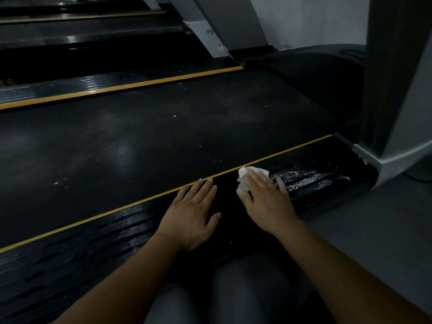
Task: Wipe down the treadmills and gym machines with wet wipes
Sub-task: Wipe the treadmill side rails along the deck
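The location is a dim gym floor, viewed low over a treadmill deck: a black belt (140, 141) between two ribbed side rails. My right hand (266, 199) lies flat with fingers extended, pressing the wet wipe (245, 175) onto the near side rail (70, 253), just beside its yellow stripe (93, 218). My left hand (191, 211) is released and holds nothing, with its palm down on the same rail and its fingertips reaching the stripe. Progress, as I judge it, is early. The step in hand is the near rail. The section ahead of the wipe shows pale streaks (304, 181) (moisture or residue; I cannot tell which). The belt carries scattered white specks (174, 116), so I class it as not yet wiped. Nothing indicates that the far side rail (93, 83), the uprights or the neighbouring treadmill (70, 40) have been treated. Count of items in view:

- hands, two
- wet wipes, one
- side rails on this deck, two
- yellow stripes on this deck, two, the second being the far stripe (117, 88)
- grey uprights, two, one at the right (392, 78) and one at the top (222, 24)
- further treadmills beyond, at least one; the darkness prevents a firm total
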Motion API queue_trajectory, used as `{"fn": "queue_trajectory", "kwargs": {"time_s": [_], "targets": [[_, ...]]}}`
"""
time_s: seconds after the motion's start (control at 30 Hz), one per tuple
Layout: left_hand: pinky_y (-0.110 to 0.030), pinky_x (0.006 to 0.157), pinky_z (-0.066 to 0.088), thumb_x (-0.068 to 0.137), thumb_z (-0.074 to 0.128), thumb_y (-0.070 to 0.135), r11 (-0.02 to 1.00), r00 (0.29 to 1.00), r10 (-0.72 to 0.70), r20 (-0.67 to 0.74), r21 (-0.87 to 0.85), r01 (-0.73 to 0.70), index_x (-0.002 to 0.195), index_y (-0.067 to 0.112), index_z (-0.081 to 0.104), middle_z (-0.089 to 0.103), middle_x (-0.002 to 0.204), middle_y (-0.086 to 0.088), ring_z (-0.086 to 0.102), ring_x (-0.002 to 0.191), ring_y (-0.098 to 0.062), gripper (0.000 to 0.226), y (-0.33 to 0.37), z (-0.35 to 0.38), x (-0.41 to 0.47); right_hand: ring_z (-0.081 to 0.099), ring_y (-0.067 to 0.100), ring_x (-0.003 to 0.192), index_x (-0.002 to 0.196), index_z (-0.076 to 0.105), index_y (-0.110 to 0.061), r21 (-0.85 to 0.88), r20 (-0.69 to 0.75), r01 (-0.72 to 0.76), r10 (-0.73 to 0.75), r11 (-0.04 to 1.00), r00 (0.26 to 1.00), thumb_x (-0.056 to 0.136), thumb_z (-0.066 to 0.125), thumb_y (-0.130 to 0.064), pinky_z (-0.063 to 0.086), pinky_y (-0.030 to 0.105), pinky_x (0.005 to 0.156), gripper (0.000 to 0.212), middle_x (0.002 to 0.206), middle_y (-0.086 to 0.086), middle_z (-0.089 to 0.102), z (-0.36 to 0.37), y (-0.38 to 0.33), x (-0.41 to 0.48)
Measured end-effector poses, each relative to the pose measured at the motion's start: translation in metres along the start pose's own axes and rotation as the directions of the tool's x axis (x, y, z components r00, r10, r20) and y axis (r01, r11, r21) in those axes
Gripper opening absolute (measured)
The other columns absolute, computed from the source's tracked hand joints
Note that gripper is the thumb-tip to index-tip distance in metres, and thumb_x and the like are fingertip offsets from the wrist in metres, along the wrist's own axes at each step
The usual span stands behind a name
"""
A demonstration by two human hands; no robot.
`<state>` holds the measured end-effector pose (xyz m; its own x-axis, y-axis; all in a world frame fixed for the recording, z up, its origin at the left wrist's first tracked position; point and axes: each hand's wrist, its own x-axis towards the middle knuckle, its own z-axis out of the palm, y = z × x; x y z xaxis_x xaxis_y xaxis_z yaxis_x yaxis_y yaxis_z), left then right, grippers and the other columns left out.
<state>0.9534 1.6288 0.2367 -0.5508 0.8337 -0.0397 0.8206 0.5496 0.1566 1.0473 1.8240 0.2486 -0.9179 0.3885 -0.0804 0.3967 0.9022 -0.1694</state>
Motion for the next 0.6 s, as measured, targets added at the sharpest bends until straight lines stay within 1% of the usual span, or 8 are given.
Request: {"fn": "queue_trajectory", "kwargs": {"time_s": [0.1, 0.2, 0.27, 0.3, 0.4, 0.43, 0.5, 0.6], "targets": [[-0.033, 0.125, -0.009, 0.086, -0.002, 0.066, 1.000, 1.000, -0.001, -0.004, -0.006, 0.001, 0.164, 0.022, 0.007, -0.004, 0.170, 0.004, -0.012, 0.155, -0.012, 0.090, 0.000, 0.001, 0.000, 0.001, 0.012, 0.156, 0.160, 0.019, -0.026, 0.030, 0.001, -0.019, 0.019, 0.999, 1.000, 0.103, 0.021, -0.059, 0.000, 0.049, 0.125, 0.066, 0.170, -0.008, 0.007, -0.001, -0.017, 0.015], [-0.034, 0.125, -0.009, 0.085, -0.003, 0.067, 1.000, 1.000, 0.003, 0.006, -0.008, -0.003, 0.164, 0.023, 0.005, -0.007, 0.170, 0.004, -0.014, 0.155, -0.011, 0.090, 0.000, 0.000, 0.000, 0.001, 0.008, 0.155, 0.160, 0.020, -0.030, 0.019, 0.005, 0.106, -0.106, 0.994, 0.994, 0.093, 0.005, -0.068, -0.002, 0.046, 0.125, 0.079, 0.169, -0.013, 0.004, 0.002, -0.024, -0.021], [-0.033, 0.125, -0.009, 0.086, -0.002, 0.067, 1.000, 1.000, -0.001, -0.006, -0.004, 0.001, 0.164, 0.023, 0.006, -0.006, 0.170, 0.005, -0.013, 0.155, -0.012, 0.089, -0.001, 0.000, -0.001, 0.002, 0.005, 0.155, 0.160, 0.020, -0.029, -0.018, 0.020, 0.101, -0.101, 0.995, 0.995, 0.085, -0.005, -0.069, -0.002, 0.046, 0.125, 0.088, 0.169, -0.015, 0.003, 0.001, -0.011, -0.029], [-0.033, 0.125, -0.009, 0.087, -0.002, 0.066, 1.000, 1.000, -0.002, -0.010, 0.004, 0.002, 0.164, 0.023, 0.006, -0.006, 0.170, 0.005, -0.012, 0.155, -0.011, 0.089, 0.000, 0.000, -0.001, 0.004, 0.006, 0.155, 0.160, 0.020, -0.028, -0.017, 0.010, 0.069, -0.069, 0.997, 0.998, 0.086, -0.004, -0.069, -0.001, 0.047, 0.125, 0.088, 0.169, -0.014, 0.005, -0.001, -0.003, -0.022], [-0.033, 0.124, -0.009, 0.088, 0.000, 0.066, 1.000, 1.000, -0.003, -0.004, -0.003, 0.003, 0.164, 0.024, 0.007, -0.005, 0.170, 0.005, -0.011, 0.156, -0.011, 0.087, 0.000, -0.001, -0.002, 0.006, 0.012, 0.155, 0.160, 0.021, -0.026, 0.001, 0.002, -0.019, 0.019, 1.000, 1.000, 0.100, 0.015, -0.065, 0.001, 0.050, 0.125, 0.071, 0.169, -0.008, 0.010, -0.005, -0.005, 0.012], [-0.032, 0.124, -0.009, 0.088, 0.000, 0.066, 1.000, 1.000, -0.002, 0.002, -0.008, 0.002, 0.164, 0.023, 0.007, -0.004, 0.170, 0.005, -0.011, 0.155, -0.011, 0.087, -0.001, -0.001, -0.001, 0.007, 0.013, 0.155, 0.159, 0.024, -0.027, 0.008, -0.004, -0.003, 0.003, 1.000, 1.000, 0.100, 0.016, -0.064, 0.001, 0.050, 0.124, 0.069, 0.169, -0.007, 0.012, -0.004, -0.014, 0.014], [-0.033, 0.125, -0.009, 0.087, -0.002, 0.065, 1.000, 1.000, 0.003, 0.004, -0.002, -0.003, 0.164, 0.024, 0.007, -0.004, 0.170, 0.005, -0.011, 0.155, -0.011, 0.088, 0.000, -0.001, 0.000, 0.009, 0.011, 0.155, 0.156, 0.029, -0.031, 0.017, -0.010, 0.091, -0.091, 0.996, 0.996, 0.093, 0.009, -0.068, 0.001, 0.048, 0.124, 0.075, 0.169, -0.009, 0.013, 0.002, -0.029, -0.008], [-0.034, 0.126, -0.008, 0.085, -0.004, 0.066, 1.000, 1.000, -0.001, 0.005, 0.010, 0.001, 0.164, 0.024, 0.005, -0.007, 0.170, 0.006, -0.013, 0.155, -0.010, 0.089, 0.001, 0.000, 0.000, 0.009, 0.007, 0.154, 0.158, 0.029, -0.027, 0.010, -0.017, 0.176, -0.176, 0.984, 0.984, 0.091, 0.005, -0.068, 0.000, 0.046, 0.124, 0.083, 0.168, -0.013, 0.010, 0.012, -0.017, -0.054]]}}
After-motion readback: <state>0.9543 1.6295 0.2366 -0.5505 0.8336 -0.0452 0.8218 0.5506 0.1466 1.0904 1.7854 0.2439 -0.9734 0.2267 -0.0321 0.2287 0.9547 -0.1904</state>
